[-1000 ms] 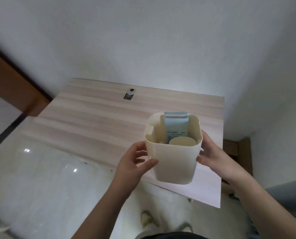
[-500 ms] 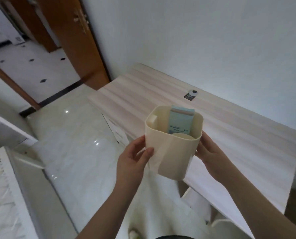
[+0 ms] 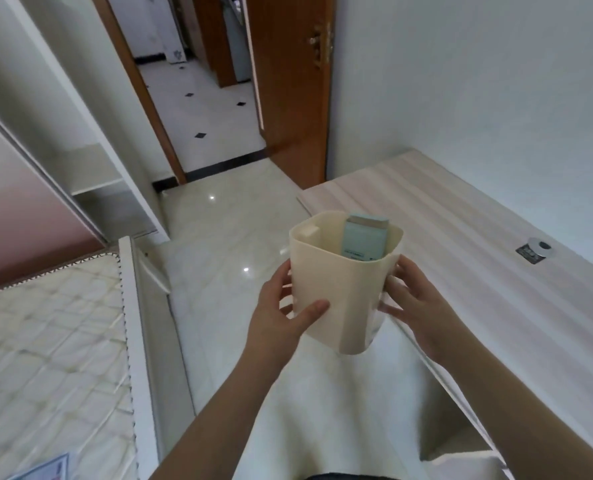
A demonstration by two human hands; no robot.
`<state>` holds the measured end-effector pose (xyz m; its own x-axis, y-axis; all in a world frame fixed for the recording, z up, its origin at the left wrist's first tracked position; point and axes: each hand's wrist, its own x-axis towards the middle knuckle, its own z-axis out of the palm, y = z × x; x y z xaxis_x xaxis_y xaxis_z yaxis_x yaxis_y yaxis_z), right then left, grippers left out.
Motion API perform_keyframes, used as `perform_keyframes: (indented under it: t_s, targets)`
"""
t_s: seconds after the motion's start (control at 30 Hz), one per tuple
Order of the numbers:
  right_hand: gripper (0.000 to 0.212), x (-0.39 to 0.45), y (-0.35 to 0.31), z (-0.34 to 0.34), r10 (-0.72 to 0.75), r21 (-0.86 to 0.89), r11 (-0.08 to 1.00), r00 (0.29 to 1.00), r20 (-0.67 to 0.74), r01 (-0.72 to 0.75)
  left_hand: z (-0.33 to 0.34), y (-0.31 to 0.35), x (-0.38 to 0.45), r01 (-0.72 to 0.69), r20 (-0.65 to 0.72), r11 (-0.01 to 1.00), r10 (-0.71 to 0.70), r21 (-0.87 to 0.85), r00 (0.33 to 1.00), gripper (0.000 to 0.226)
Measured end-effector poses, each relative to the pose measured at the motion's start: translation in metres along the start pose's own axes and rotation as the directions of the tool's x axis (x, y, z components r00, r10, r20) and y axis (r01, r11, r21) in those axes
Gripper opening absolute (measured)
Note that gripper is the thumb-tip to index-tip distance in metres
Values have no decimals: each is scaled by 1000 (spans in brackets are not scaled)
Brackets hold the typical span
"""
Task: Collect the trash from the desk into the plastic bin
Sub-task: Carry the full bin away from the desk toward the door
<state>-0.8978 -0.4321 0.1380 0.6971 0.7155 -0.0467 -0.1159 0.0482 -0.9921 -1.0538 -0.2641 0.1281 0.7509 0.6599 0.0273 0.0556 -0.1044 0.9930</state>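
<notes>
Carrying: you hold the cream, square-mouthed plastic bin [image 3: 340,292] in mid-air at the centre of the frame, over the glossy pale tiled floor [image 3: 219,244] and just off the near edge of the pale wood-grain worktop [image 3: 478,271] on the right.
Left grip: your left hand [image 3: 277,320] is wrapped on the bin's left wall, thumb pressed across the front face.
Right grip: your right hand [image 3: 416,306] grips the bin's right wall near the rim, fingers behind it.
Contents: a pale blue-green cardboard carton [image 3: 364,242] stands upright against the far wall, its top just above the rim; anything below it is hidden.
Doing it well: keep the bin level and both palms squeezing evenly, since the tall carton looks likely to tip out if the mouth tilts; I judge the collecting nearly done, as the visible worktop carries only a round silver fitting [image 3: 539,248] at the right.
Writing: the carton has a line of small print low on its face, too blurred to read; a dark label beside the fitting is illegible too.
</notes>
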Motion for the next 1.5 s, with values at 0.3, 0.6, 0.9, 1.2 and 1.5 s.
perform_keyframes:
  t_s: [0.3, 0.6, 0.9, 1.2, 1.5]
  targets:
    - [39, 77, -12, 10, 71, -72, 995, 990, 121, -62, -33, -7, 59, 35, -105, 994, -46, -99, 993, 81]
    - [41, 177, -28, -18, 44, -55, 998, 972, 230, -33, -16, 0, 149, 42, -117, 999, -45, -24, 992, 68]
    - [54, 252, -26, -4, 5, -82, 996, 961, 275, 18, -24, 7, 192, 38, -173, 999, -36, 5, 984, 90]
    - [54, 321, -12, 43, 22, -151, 988, 945, 325, 29, -62, -10, 240, 69, -206, 998, -68, -2, 976, 103]
    - [58, 410, 0, 139, 10, -173, 984, 963, 269, 38, -153, -41, 334, 89, -208, 991, -108, -99, 972, 111]
